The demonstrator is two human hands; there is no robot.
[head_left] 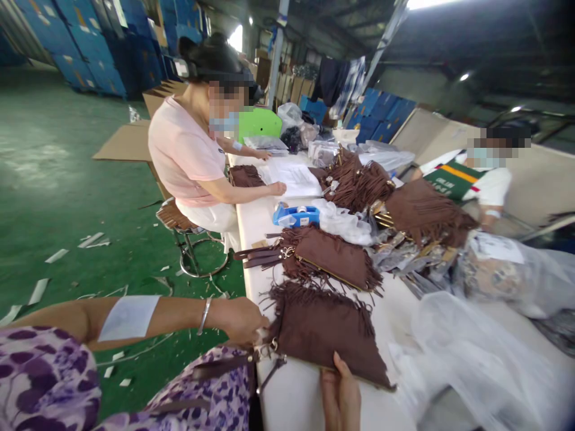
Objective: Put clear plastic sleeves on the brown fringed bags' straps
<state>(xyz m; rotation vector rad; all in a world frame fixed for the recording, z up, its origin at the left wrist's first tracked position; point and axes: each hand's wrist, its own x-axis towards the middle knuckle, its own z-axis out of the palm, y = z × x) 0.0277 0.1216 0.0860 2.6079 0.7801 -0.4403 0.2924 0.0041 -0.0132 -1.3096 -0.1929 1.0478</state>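
A dark brown fringed clutch bag (323, 326) lies at the near edge of the white table, its fringe toward the far side. My right hand (341, 395) grips its near edge, thumb on top and fingers partly hidden underneath. At the bag's left end, my left hand (242, 320) is closed by the corner with the metal clasp (272, 345); its fingertips are partly hidden. A brown wrist strap (220, 366) hangs from that end over my lap. Just beyond lies a second fringed clutch bag (335, 258), with several straps stretching left.
A blue tape dispenser (296, 216) stands beyond the bags. Brown fringed bags (359, 179) are piled farther back. Clear plastic bags (476, 353) cover the right side. One co-worker (188, 149) handles white sheets (294, 178) at the left edge; another person (489, 179) is across the table.
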